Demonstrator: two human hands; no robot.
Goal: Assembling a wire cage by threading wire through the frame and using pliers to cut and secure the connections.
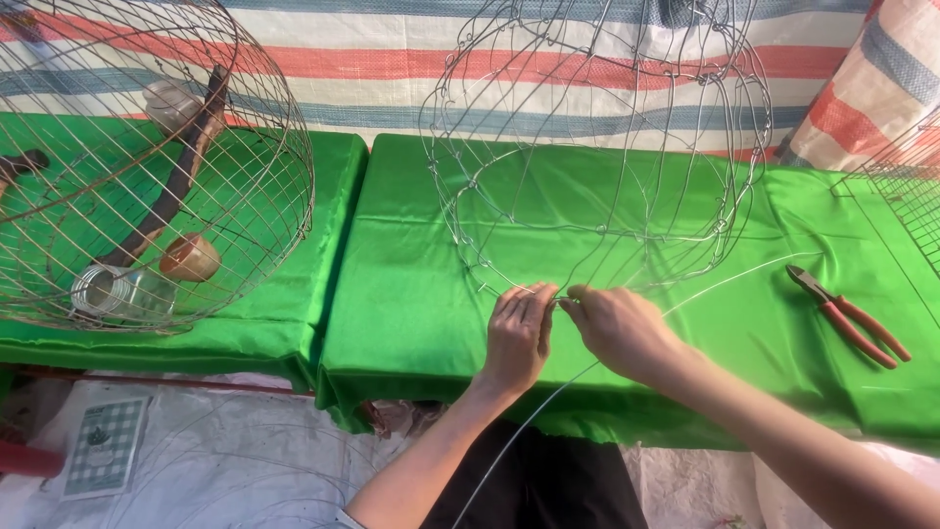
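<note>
Both hands pinch the bottom edge of an unfinished wire cage frame at the near side of the green-covered worktop. Left hand grip narrow, fingertips closed on the frame wire; right hand grip narrow too, fingertips meeting the left's at the same joint, holding a loose wire strand that runs from the grip down toward the body and out past the right hand across the cloth. Frame stands upright directly above and beyond the grip. Red-handled pliers lie flat well to the right of the grip, untouched. Finished round cage sits far left of the grip on a second green worktop, with a wooden perch and small cups inside. Striped tarp behind everything.
</note>
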